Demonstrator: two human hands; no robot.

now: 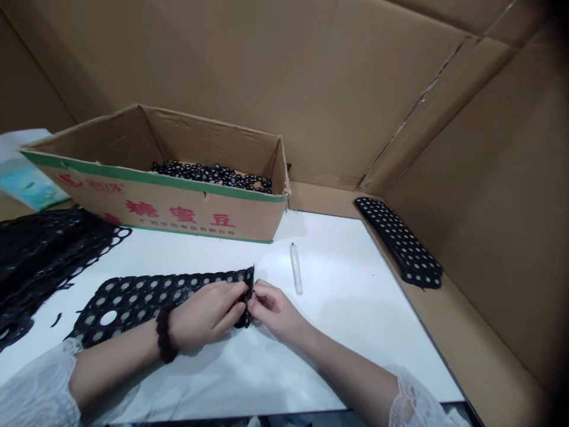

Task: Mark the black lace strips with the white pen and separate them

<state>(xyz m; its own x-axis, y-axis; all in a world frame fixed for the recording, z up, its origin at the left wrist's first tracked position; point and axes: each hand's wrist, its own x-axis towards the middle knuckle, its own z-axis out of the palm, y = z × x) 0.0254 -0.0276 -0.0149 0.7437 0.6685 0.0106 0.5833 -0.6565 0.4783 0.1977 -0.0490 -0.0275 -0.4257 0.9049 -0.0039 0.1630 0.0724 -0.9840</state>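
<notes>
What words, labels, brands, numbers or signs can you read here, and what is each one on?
"糖蜜豆": large red characters on the front of the cardboard box.
"广西…食品有限公司": small dark line beneath, same box; its middle characters are too blurred to be sure of.
Red logo and lettering, upper left of the box front: too blurred to read.
Green marks on the pale packet at left: unreadable.
</notes>
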